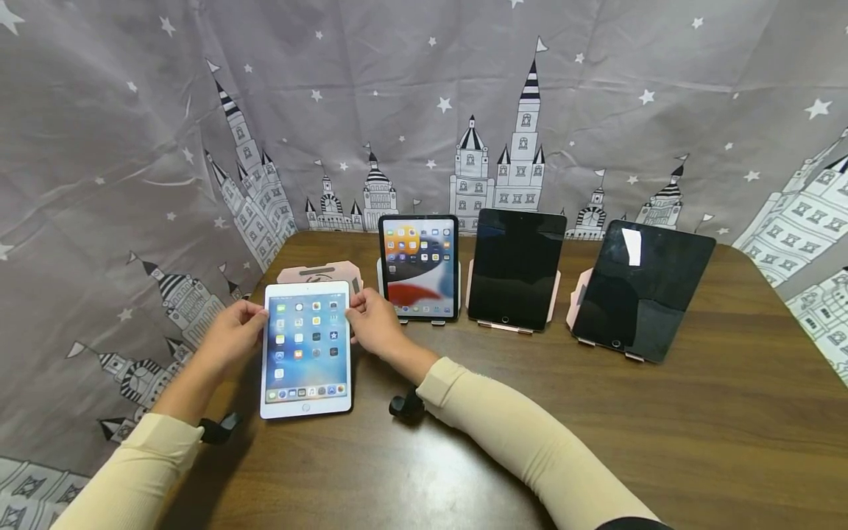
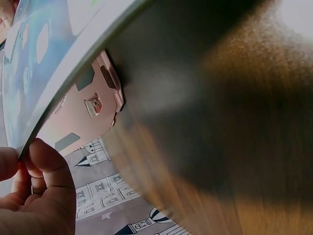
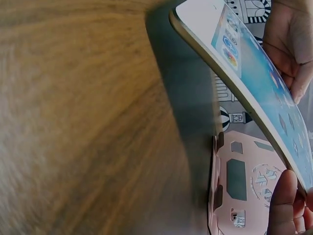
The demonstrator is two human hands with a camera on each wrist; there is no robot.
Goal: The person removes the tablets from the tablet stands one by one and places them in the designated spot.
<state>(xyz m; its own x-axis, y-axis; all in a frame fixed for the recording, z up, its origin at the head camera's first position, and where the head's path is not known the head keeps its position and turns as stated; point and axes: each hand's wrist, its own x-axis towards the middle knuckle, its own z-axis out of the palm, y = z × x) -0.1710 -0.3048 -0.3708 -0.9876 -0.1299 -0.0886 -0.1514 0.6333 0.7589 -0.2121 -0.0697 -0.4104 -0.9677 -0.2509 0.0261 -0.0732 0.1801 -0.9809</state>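
Left hand (image 1: 232, 335) pinches white tablet (image 1: 306, 350) at left edge, right hand (image 1: 374, 324) grips right edge; tablet lifted clear of table (image 1: 662, 412), over empty pink stand (image 1: 320, 274). Rightward, 3 tablets propped: lit tablet (image 1: 419, 266), 2 dark.

This looks like a staged recording corner rather than a lived-in room. A grey fabric backdrop (image 1: 411, 88), creased and printed with white stars and striped castle towers, fills the whole upper half of the frame and wraps round the left and right edges. In front of it sits a dark wooden table (image 1: 662, 442), and along its far edge, centre frame, tablets (image 1: 517, 269) stand lined up on pink stands (image 1: 320, 273) like a display. No walls, no furniture beyond that: a curtained-off set for handling devices.
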